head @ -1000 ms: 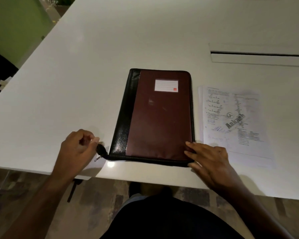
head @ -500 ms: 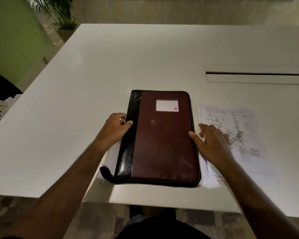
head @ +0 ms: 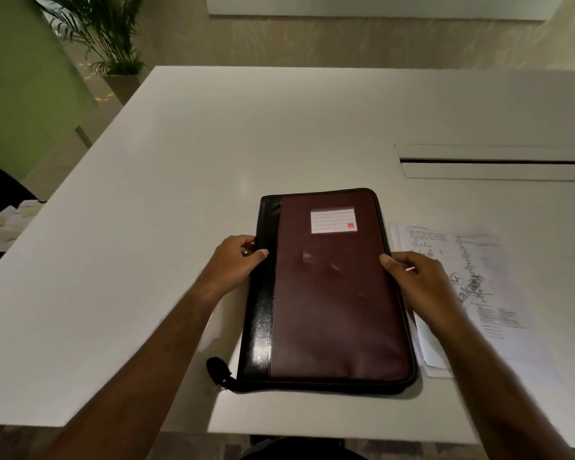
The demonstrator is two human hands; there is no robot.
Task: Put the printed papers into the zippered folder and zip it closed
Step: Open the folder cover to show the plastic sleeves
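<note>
The zippered folder (head: 329, 290) lies shut and flat on the white table (head: 180, 210), with the printed papers (head: 468, 280) just beside its right edge. The spine side is gripped by the left hand (head: 236, 263), thumb on the cover; the opposite edge is gripped by the right hand (head: 415, 280). The opening step is judged to be in hand. Next, the cover is to be lifted so the papers can be inserted.
</note>
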